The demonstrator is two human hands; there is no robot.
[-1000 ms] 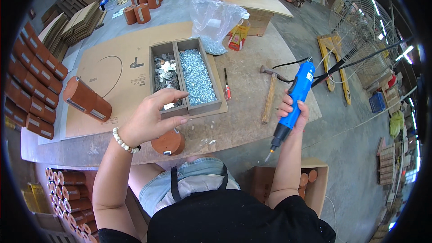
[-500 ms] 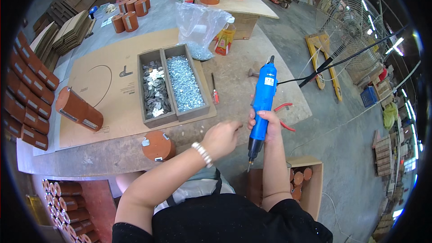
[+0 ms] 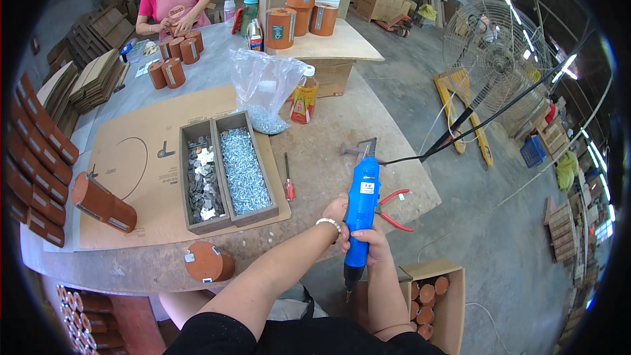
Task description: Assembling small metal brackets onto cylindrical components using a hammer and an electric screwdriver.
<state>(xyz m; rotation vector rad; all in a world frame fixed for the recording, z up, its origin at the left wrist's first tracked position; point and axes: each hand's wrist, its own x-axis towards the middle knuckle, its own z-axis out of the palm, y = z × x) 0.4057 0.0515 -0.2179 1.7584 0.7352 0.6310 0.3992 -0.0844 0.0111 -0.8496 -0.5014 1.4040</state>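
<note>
A blue electric screwdriver [image 3: 362, 207], its bit pointing down toward me, is gripped by my right hand [image 3: 372, 244] beyond the table's front edge. My left hand [image 3: 336, 210], with a white bead bracelet on the wrist, is against or just beside the tool's left side; its fingers are mostly hidden behind it. Red-handled pliers [image 3: 396, 226] lie to the right of the tool, and a hammer [image 3: 352, 148] lies behind it. A brown-orange cylinder [image 3: 208, 261] with small metal clips on its top stands at the table's near edge.
Two grey troughs hold small metal plates [image 3: 205, 187] and silver screws [image 3: 244, 171]. A red-handled screwdriver [image 3: 289, 189] lies beside them. Cylinders are stacked at left [image 3: 39, 177] and in a carton [image 3: 453, 302]. A co-worker [image 3: 176, 3] handles cylinders at the far left.
My left hand has moved down to the electric screwdriver's side. The electric screwdriver and my right hand sit lower and further left in the view, which has itself shifted.
</note>
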